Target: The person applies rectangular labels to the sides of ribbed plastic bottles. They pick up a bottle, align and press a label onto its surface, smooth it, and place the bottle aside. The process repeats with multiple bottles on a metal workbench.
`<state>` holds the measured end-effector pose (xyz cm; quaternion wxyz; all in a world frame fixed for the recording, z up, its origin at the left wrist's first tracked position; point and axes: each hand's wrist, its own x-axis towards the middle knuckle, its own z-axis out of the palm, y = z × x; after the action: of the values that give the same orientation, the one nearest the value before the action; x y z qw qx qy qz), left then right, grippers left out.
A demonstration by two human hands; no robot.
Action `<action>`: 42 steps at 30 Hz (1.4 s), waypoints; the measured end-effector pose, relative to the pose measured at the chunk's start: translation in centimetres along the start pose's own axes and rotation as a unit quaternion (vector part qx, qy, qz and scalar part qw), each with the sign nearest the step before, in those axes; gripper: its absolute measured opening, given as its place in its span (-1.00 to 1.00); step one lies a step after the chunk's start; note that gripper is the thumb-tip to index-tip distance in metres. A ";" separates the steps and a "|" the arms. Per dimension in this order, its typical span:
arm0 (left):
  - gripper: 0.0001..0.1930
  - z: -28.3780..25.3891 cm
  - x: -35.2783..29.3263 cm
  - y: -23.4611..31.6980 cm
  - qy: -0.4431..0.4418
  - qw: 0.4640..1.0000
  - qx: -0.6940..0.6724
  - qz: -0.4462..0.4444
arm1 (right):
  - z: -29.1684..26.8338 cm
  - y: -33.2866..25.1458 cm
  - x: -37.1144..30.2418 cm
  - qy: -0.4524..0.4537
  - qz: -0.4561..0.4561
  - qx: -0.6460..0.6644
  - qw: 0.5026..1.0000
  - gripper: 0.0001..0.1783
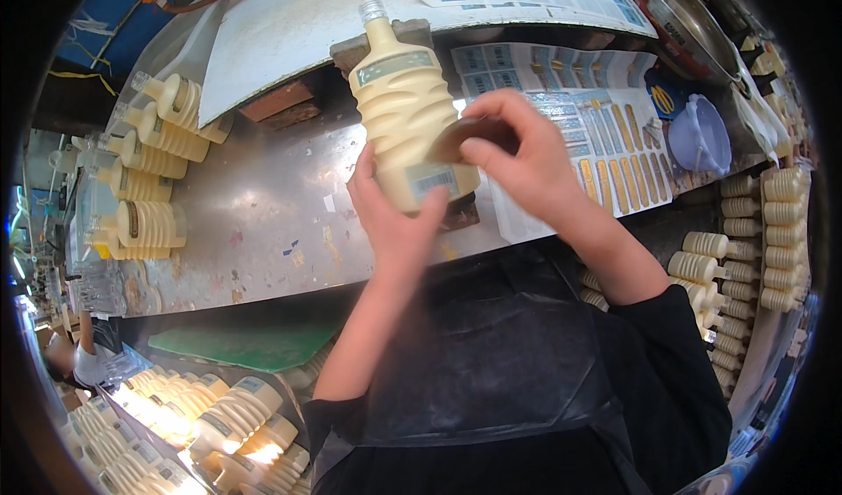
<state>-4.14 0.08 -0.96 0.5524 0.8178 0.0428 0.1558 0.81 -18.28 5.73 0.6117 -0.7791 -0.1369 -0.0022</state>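
Observation:
A cream bottle (405, 109) with wavy ridges and a clear neck lies with its neck pointing away from me, its far end on a block (345, 54). It bears a blue-grey label near the shoulder and another near the base. My left hand (392, 221) grips its base end, fingers on the left side and thumb by the lower label (431, 179). My right hand (526, 157) pinches a thin dark brown piece with a rounded edge (456, 138), held against or just over the bottle's right side near the lower label. Whether it touches cannot be told.
Right of the bottle lie label sheets (605, 135), partly used, beside a lilac bucket (700, 135). Similar bottles (140, 223) line the table's left end. More bottles fill a crate (241, 412) at lower left and stacks (702, 258) at right. A metal pan (680, 21) sits far right.

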 end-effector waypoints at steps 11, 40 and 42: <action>-0.44 -1.5 -0.4 -0.8 0.006 0.971 -0.214 -0.110 | 3.5 -1.4 -3.0 -0.043 -0.442 -0.275 0.853 -0.83; -0.39 -1.1 1.9 -0.4 0.001 0.972 -0.195 -0.132 | 1.1 0.6 -1.7 0.046 -0.235 -0.269 0.933 -0.64; -0.44 -1.3 2.1 -0.7 0.000 0.969 -0.210 -0.133 | 1.7 0.2 -2.9 0.032 -0.369 -0.241 0.897 -0.61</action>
<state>-2.43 2.05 -0.69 0.7274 0.6705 0.1173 0.0865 -2.20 -17.33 4.64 0.3642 -0.7962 -0.3901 -0.2851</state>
